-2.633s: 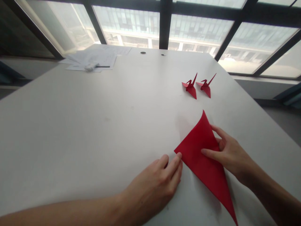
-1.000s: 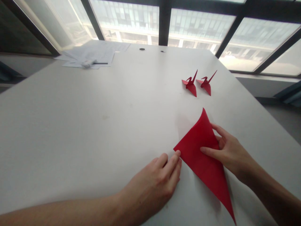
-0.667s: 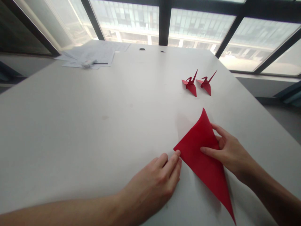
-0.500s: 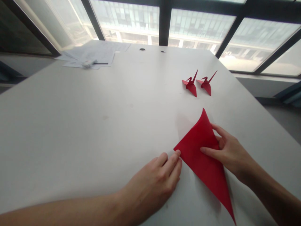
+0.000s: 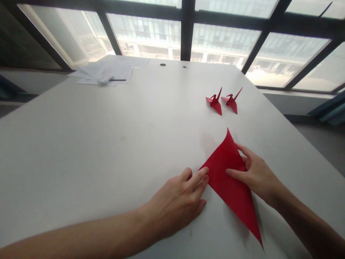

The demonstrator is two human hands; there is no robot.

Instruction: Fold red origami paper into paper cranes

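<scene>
A sheet of red origami paper [image 5: 231, 180], folded into a triangle, stands tilted above the white table at the right of the middle. My right hand [image 5: 254, 174] grips its long right side, thumb on the face towards me and the other fingers behind. At the left corner, my left hand [image 5: 180, 199] lays two fingertips on the paper, with its thumb apart below and other fingers curled. The upper and lower points of the sheet stick out free. Beyond it stand two red paper cranes, the left crane [image 5: 215, 103] and the right crane [image 5: 231, 102].
The white table [image 5: 107, 162] reaches to the windows [image 5: 145, 39]. Several paper sheets [image 5: 102, 66] lie at its far left, with a crumpled whitish thing [image 5: 104, 80] and a dark stick-like thing [image 5: 118, 80] on them. A round dark hole [image 5: 162, 64] sits near the far edge.
My left fingertips have moved a little further onto the paper's left corner, and its thumb has come away below. My right hand keeps its grip. The whole view has tilted slightly upwards.
</scene>
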